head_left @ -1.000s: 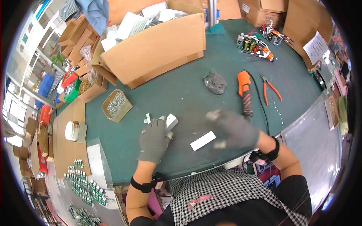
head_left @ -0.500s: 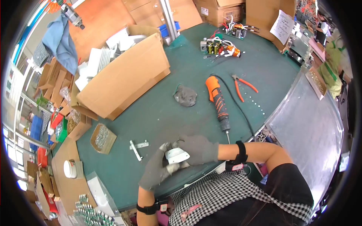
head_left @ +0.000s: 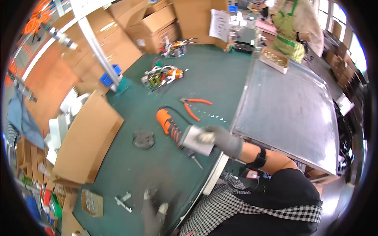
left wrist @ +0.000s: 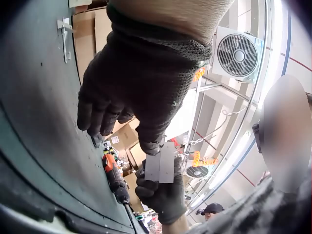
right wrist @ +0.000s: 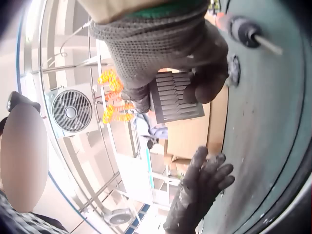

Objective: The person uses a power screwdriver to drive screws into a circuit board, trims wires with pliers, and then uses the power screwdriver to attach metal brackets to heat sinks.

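My gloved right hand (head_left: 208,138) grips a small finned metal heat sink (head_left: 196,141) and holds it in the air above the orange electric screwdriver (head_left: 168,123). In the right wrist view the thumb and fingers pinch the heat sink (right wrist: 174,97) by its sides, fins facing the camera. My gloved left hand (head_left: 154,206) is blurred, low over the green table (head_left: 157,169) near its front edge. Its fingers are spread and hold nothing (right wrist: 202,192). The left wrist view shows the left hand (left wrist: 136,83) empty with the heat sink (left wrist: 160,168) beyond it.
Orange pliers (head_left: 193,106) and a grey cloth lump (head_left: 143,139) lie near the screwdriver. A large cardboard box (head_left: 88,141) stands at left, a metal sheet (head_left: 291,106) at right. Small brackets (head_left: 124,200) and a carton of screws (head_left: 91,203) lie near the left hand. A person stands at the back.
Both hands held the heat sink half a second ago. The left hand has let go and dropped away; the right hand has carried it up and right. The view has swung rightward.
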A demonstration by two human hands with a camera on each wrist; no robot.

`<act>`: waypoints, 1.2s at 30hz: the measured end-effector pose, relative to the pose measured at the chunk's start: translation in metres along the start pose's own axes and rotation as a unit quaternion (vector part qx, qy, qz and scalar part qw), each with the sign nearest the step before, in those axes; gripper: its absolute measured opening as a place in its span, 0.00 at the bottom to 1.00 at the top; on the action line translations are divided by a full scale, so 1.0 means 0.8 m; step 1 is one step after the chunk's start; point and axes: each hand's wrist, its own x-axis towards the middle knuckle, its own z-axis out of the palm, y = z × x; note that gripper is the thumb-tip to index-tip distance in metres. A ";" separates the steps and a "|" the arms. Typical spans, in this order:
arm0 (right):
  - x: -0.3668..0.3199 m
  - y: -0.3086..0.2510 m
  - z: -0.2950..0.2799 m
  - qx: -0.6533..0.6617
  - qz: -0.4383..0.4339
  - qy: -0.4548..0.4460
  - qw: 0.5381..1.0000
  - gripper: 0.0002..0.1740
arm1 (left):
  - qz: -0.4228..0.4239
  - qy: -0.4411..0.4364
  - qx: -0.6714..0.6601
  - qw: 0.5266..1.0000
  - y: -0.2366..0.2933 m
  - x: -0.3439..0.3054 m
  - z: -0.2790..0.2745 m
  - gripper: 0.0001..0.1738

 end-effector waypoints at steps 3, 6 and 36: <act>-0.037 -0.016 -0.108 0.053 -0.019 0.259 0.964 0.23 | 0.019 -0.023 0.063 0.998 -0.017 -0.023 -0.020 0.37; -0.089 0.041 -0.291 0.067 -0.029 0.558 0.827 0.28 | -0.023 0.026 0.042 0.999 -0.029 -0.035 -0.020 0.39; 0.040 -0.016 -0.081 -0.548 -0.218 0.037 0.807 0.23 | 0.005 0.115 0.245 0.963 0.005 -0.038 -0.012 0.35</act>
